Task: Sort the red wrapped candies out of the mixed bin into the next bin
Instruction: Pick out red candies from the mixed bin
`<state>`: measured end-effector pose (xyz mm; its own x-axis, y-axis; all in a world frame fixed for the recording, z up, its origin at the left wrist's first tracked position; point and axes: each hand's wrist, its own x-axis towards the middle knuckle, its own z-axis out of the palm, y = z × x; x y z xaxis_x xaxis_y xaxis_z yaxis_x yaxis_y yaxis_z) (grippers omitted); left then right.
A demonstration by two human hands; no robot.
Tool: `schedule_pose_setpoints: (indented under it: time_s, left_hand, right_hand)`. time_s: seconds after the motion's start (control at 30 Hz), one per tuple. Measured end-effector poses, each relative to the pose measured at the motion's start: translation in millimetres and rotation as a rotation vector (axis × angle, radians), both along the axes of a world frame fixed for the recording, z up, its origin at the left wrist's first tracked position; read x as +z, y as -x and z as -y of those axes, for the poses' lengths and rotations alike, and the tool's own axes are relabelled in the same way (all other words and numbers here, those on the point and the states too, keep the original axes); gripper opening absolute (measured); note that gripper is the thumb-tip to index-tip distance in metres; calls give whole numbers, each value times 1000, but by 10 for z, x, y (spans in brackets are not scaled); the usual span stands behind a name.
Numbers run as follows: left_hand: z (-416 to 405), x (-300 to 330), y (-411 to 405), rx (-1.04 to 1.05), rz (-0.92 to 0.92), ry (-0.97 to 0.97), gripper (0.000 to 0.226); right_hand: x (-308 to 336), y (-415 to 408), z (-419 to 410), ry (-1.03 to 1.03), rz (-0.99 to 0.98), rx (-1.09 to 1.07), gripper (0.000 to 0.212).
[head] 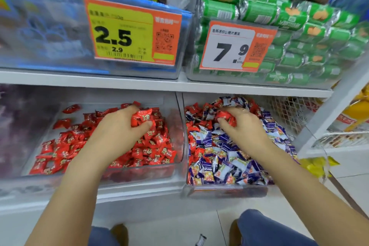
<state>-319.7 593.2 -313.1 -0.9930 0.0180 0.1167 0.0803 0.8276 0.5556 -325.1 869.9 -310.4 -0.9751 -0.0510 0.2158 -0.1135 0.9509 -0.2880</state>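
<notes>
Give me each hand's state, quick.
Left hand: closed on a bunch of red candies over the red bin.
Right hand: closed on red candy in the mixed bin.

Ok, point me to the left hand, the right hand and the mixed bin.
left hand (119, 124), head view, back of the hand.
right hand (242, 126), head view, back of the hand.
mixed bin (223, 188), head view, clear front wall.
</notes>
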Motion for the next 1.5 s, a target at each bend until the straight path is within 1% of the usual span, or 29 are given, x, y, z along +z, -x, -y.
schedule_pose_setpoints:
  time_s: [0.1,0.2,0.27,0.3,0.37,0.4,0.43,0.47,0.53,0.6,0.63,0.7,0.73,0.8,0.83,0.9,0.97,1.03,1.17,1.23,1.3,1.37,1.43,1.5]
  left_hand:
    - [194,-37,-15,5,118,-69,54]
    - [384,-168,-26,-30,214,-89,34]
    - [485,-252,-6,-32,221,-125,30]
    - [529,-270,6,-45,219,-179,36]
    - [618,-229,11,-84,227,-348,62]
    - [677,-212,17,-86,226,-419,72]
    - [741,-204,23,-76,217,-454,74]
    - [806,-212,30,-55,206,-458,69]
    - [902,-233,41,-2,172,-435,53]
    - [917,-226,36,44,165,-418,39]
    - [898,-219,40,51,169,-418,35]
    - [806,-208,33,31,153,-409,27]
    - [719,-196,22,17,130,-410,23]
    - [423,-138,-39,-25,88,-428,20]
    - [230,-112,-82,-58,90,-438,26]
    - [-187,-79,-149,-143,172,-407,54]
    - [-527,-97,-183,-250,328,-350,77]
    - [-690,-161,-152,-307,439,-340,88]
    - [-650,-180,-41,-365,470,-273,110]
    - [-629,-182,-19,-390,455,-258,112]
    - [-640,-174,-36,-397,433,-215,105]
    - [-667,-164,-65,-397,433,-210,94]
    - [-691,-156,-78,-394,420,-220,90]
    - [-702,-144,-84,-394,398,-190,88]
  right_hand:
    - [164,-314,373,127,-7,155,37]
    - [168,-342,876,130,1,242,38]
    - [126,-240,1178,128,64,280,45]
    - [103,-185,1292,108,120,308,52]
    - [72,-102,1430,-4,262,373,69]
    - [64,-85,1446,-80,299,388,73]
    - [60,-90,1430,-142,294,390,70]
    - [57,-115,1391,-175,254,386,64]
    - [65,-203,1248,-176,125,402,49]
    - [64,-319,1037,-128,22,412,37]
    - [48,-385,906,-87,-19,396,34]
    - [-10,-527,616,44,-80,330,36]
    - [-43,-589,477,103,-90,280,35]
    - [-123,-646,184,144,-75,177,27]
    - [-158,-649,46,134,-53,135,23]
    - [-191,-626,-146,83,-8,82,20]
    - [-183,-573,-188,4,38,99,22]
    - [-182,-507,-96,-109,104,178,32]
    - [-225,-228,271,-287,172,369,55]
    - [-286,-5,445,-331,241,396,61]
    - [-366,219,548,-429,382,375,72]
    - [-458,385,582,-567,480,360,81]
    - [-503,494,600,-670,509,362,83]
    - [-476,564,643,-762,531,369,81]
